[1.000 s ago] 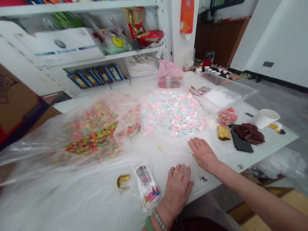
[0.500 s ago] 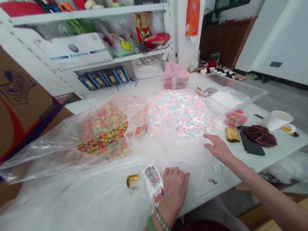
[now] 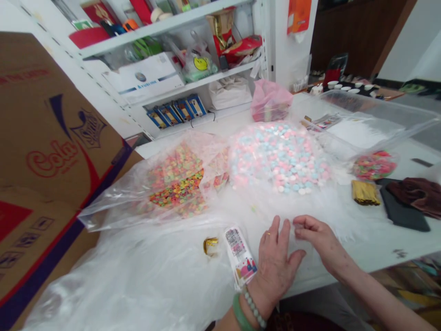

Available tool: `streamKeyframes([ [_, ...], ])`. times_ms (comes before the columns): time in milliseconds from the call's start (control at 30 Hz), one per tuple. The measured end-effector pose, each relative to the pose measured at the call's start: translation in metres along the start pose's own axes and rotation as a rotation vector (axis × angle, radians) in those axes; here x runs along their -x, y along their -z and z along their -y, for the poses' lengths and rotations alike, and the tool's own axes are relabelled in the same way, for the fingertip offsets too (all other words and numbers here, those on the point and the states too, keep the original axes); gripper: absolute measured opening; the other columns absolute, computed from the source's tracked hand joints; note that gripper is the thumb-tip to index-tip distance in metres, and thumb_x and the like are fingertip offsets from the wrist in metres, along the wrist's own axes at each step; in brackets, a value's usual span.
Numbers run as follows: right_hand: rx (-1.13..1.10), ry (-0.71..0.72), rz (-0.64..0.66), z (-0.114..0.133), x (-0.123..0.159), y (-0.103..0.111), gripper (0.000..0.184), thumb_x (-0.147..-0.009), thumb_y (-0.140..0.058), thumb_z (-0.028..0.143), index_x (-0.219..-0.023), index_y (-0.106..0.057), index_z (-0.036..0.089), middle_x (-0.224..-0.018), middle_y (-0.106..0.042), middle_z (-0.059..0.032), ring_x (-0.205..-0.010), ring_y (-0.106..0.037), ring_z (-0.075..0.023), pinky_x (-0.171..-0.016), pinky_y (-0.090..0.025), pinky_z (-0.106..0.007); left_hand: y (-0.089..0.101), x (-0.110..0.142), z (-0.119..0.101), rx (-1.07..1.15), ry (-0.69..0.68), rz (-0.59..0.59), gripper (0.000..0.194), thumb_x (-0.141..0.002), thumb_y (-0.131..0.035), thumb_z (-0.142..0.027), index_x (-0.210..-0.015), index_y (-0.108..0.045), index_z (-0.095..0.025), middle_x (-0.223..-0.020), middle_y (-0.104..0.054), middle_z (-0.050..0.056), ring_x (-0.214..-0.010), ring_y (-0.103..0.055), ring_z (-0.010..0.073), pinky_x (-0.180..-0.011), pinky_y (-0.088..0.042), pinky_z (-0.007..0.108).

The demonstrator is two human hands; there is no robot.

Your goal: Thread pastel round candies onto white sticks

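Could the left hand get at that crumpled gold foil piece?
Probably yes: the left hand lies close to the gold foil piece; only a flat white printed packet sits between, easily passed over.

**Finishes: glossy film, matt board, soft cloth**

Thin clear plastic bags (image 3: 165, 202) look glossy and crinkled; the brown cardboard carton (image 3: 44, 151) looks matt; the maroon cloth (image 3: 418, 195) looks soft.

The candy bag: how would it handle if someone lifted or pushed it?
The clear plastic bag is probably floppy, since its thin film wrinkles and slumps around the contents. The round pastel candies look apt to roll and shift inside. Spread this wide, the load may sag when lifted, so it likely needs support underneath.
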State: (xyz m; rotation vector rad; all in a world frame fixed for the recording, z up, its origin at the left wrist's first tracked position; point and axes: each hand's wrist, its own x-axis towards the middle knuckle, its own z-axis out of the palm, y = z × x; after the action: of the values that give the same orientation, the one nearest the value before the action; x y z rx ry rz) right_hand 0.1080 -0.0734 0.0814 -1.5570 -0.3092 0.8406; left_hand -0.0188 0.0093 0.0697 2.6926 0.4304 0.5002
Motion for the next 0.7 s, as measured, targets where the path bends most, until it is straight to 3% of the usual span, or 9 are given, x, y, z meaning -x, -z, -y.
streamKeyframes([
  [133,-0.124,0.008,0.202,-0.005,0.027,-0.041,0.008,-0.064,-0.056,0.024,-0.069,-0.06,0.018,-0.065,-0.055,0.0028,-0.066,-0.049,-0.0144,-0.066,-0.04,-0.027,0.02,0.021,0.017,0.334,0.166,-0.144,0.043,-0.082,-0.049,-0.02,-0.125,-0.05,-0.021,-0.136,-0.046,0.012,-0.124,-0.044,0.0229,-0.1,-0.042,0.041],
  [233,-0.144,0.019,0.293,-0.015,0.035,-0.069,0.004,-0.064,-0.053,0.021,-0.062,-0.056,0.018,-0.058,-0.05,0.004,-0.062,-0.046,-0.0134,-0.062,-0.038,-0.025,0.039,0.025,0.034,0.685,0.535,-0.317,0.026,-0.079,-0.05,-0.021,-0.103,-0.061,-0.02,-0.116,-0.061,0.009,-0.107,-0.058,0.0214,-0.088,-0.049,0.036],
  [333,-0.056,0.087,0.377,-0.026,0.041,-0.093,0.007,-0.063,-0.05,0.017,-0.062,-0.057,0.018,-0.059,-0.053,0.0036,-0.063,-0.049,-0.0133,-0.065,-0.038,-0.025,0.053,0.02,0.049,0.932,0.84,-0.338,0.042,-0.07,-0.063,-0.027,-0.11,-0.057,-0.02,-0.107,-0.063,0.007,-0.086,-0.063,0.0174,-0.072,-0.051,0.027],
  [400,0.032,0.129,0.466,-0.032,0.046,-0.106,0.015,-0.063,-0.047,0.014,-0.065,-0.061,0.018,-0.061,-0.056,0.0033,-0.065,-0.051,-0.0135,-0.066,-0.039,-0.025,0.055,0.016,0.057,1.003,0.908,-0.289,0.056,-0.059,-0.07,-0.02,-0.113,-0.055,-0.019,-0.105,-0.063,0.007,-0.079,-0.061,0.0144,-0.066,-0.049,0.024],
  [500,0.183,0.208,0.579,-0.034,0.049,-0.111,0.021,-0.062,-0.047,0.013,-0.07,-0.065,0.019,-0.065,-0.059,0.0028,-0.067,-0.054,-0.0143,-0.066,-0.04,-0.025,0.053,0.014,0.071,1.075,0.993,-0.29,0.048,-0.053,-0.068,-0.013,-0.099,-0.059,-0.016,-0.083,-0.064,0.001,-0.06,-0.055,0.0087,-0.05,-0.042,0.018],
  [600,0.274,0.279,0.497,-0.028,0.042,-0.096,0.017,-0.067,-0.049,0.016,-0.074,-0.064,0.019,-0.075,-0.064,-0.0005,-0.076,-0.058,-0.0167,-0.073,-0.042,-0.027,0.052,0.017,0.088,1.139,1.105,-0.401,0.031,-0.055,-0.069,-0.023,-0.084,-0.061,-0.015,-0.058,-0.055,-0.006,-0.044,-0.043,0.0055,-0.04,-0.03,0.017],
  [700,0.369,0.197,0.189,-0.025,0.032,-0.064,0.014,-0.076,-0.05,0.024,-0.081,-0.062,0.019,-0.078,-0.065,-0.0032,-0.076,-0.059,-0.019,-0.071,-0.046,-0.03,0.056,0.02,0.104,1.222,1.187,-0.527,0.029,-0.054,-0.073,-0.028,-0.075,-0.06,-0.014,-0.06,-0.058,-0.005,-0.051,-0.05,0.0076,-0.048,-0.039,0.019],
])
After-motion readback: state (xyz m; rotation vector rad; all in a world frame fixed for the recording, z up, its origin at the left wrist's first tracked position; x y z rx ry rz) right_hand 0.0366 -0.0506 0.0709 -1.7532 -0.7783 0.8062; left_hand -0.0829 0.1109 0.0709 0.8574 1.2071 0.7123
